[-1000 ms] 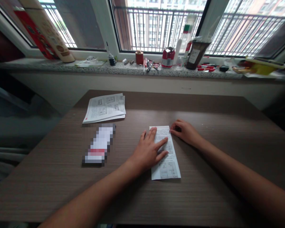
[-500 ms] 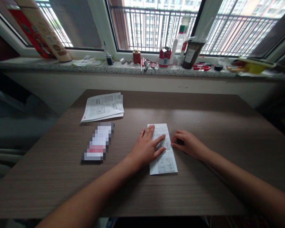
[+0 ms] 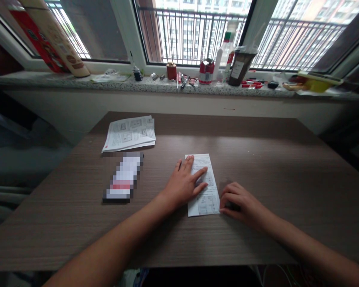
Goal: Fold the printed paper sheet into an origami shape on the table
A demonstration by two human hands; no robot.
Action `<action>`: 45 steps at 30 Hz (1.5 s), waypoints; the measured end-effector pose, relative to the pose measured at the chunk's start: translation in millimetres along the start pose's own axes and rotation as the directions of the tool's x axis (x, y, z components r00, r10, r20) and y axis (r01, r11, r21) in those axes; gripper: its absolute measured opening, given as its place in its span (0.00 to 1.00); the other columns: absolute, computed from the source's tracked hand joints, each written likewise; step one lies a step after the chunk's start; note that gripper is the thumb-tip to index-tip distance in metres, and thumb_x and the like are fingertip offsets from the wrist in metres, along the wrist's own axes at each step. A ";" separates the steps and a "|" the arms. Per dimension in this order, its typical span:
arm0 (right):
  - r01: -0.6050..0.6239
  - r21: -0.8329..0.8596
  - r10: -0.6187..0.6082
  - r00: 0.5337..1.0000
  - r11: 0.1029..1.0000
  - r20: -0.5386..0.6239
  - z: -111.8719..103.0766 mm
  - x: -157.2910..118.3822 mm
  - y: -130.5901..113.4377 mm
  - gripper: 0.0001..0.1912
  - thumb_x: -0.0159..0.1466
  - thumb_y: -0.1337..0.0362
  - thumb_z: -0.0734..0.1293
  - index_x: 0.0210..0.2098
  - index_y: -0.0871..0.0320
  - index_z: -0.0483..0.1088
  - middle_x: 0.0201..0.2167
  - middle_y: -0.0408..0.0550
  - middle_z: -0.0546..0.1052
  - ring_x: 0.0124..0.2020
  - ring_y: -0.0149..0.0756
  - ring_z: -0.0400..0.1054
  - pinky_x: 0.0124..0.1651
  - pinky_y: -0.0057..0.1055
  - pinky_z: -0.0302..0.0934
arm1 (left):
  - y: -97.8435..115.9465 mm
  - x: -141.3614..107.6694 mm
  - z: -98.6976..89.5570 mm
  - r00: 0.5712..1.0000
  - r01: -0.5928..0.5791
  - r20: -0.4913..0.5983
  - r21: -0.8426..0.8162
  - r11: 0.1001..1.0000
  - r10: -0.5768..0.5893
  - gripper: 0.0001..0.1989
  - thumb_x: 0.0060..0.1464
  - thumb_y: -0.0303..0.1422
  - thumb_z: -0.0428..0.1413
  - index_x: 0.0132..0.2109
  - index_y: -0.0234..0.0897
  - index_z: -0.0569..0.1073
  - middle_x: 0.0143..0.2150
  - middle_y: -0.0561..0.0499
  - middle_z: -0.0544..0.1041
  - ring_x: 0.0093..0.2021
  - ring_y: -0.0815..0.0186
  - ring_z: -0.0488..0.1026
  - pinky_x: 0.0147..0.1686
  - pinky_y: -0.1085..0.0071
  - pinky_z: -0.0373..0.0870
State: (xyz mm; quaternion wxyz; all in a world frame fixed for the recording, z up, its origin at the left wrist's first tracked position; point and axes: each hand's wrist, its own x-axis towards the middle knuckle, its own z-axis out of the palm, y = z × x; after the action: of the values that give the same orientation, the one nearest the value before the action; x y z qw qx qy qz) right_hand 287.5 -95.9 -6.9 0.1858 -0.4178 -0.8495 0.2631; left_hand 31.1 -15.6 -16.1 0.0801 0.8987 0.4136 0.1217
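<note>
Paper [image 3: 208,201] under left hand [image 3: 184,183], right hand [image 3: 239,202] at its edge

From where I stand, both slim forearms [image 3: 305,243] are bare, tapering to narrow wrists; the bare left hand [image 3: 182,183] and bare right hand [image 3: 242,203] have slender fingers.

I count two hands, left hand [image 3: 182,184] and right hand [image 3: 239,201], one folded printed sheet [image 3: 208,202] between the desk's [image 3: 266,155] centre and near edge, one phone [image 3: 124,175] towards its left edge, and one set of loose pages [image 3: 130,133] by the far left corner. Along the sill [image 3: 107,85]: one can [image 3: 206,72], one clear bottle [image 3: 222,59], one lidded cup [image 3: 241,68].
</note>
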 end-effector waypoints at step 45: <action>0.054 0.011 -0.054 0.995 0.998 0.085 -10.7 9.8 2.9 0.04 0.68 0.65 0.72 0.37 0.54 0.72 0.39 0.46 0.74 0.45 0.40 0.65 0.47 0.36 0.61 | 0.6 -0.9 4.3 0.998 0.028 0.051 0.054 0.998 -0.031 0.34 0.69 0.52 0.51 0.74 0.45 0.56 0.78 0.38 0.48 0.77 0.43 0.43 0.73 0.41 0.41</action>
State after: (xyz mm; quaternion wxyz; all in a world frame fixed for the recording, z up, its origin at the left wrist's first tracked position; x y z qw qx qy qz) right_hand 289.3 -83.4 0.7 0.1584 -0.3822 -0.8665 0.2793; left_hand 32.2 -16.9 -20.1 0.0687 0.8972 0.4277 0.0859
